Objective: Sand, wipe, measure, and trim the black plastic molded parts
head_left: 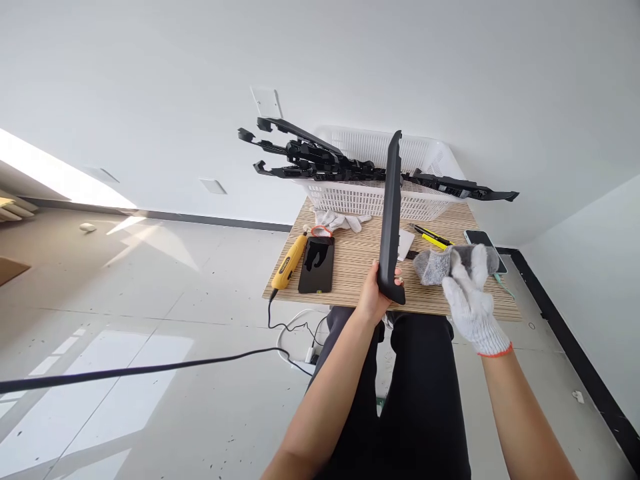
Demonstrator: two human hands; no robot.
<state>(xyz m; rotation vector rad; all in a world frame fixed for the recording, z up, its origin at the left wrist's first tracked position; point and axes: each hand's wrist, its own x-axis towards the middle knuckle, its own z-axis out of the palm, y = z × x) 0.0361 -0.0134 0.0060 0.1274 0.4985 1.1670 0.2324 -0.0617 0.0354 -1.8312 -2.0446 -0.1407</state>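
Tabletop [350,280]: a small striped wooden top just ahead of the person's knees, carrying everything within arm's reach.
Basket [370,197]: white and perforated, at the far edge of the tabletop; several long black plastic parts [320,163] lie across its rim, too long to drop inside, so their ends stick out on both sides.
Black trim strip [391,213]: stood nearly upright over the middle of the tabletop, lower end at the near edge, upper end rising in front of the basket; held this way, one long face is turned toward the gloved hand.
Left hand [374,297]: bare, grip clenched around the strip's lower end, steadying it from below at the tabletop's near edge.
Right hand [470,293]: in a white knit glove, fingers closed on a grey cloth [436,265], just right of the strip and clear of it.
Phones: one dark slab [317,265] on the tabletop's left part, another [484,245] at its right edge.
Yellow rotary tool [289,263]: lying at the left edge, cable trailing to the floor.
Spare glove [340,220]: near the basket's foot.
Yellow knife [433,237]: right of the strip.
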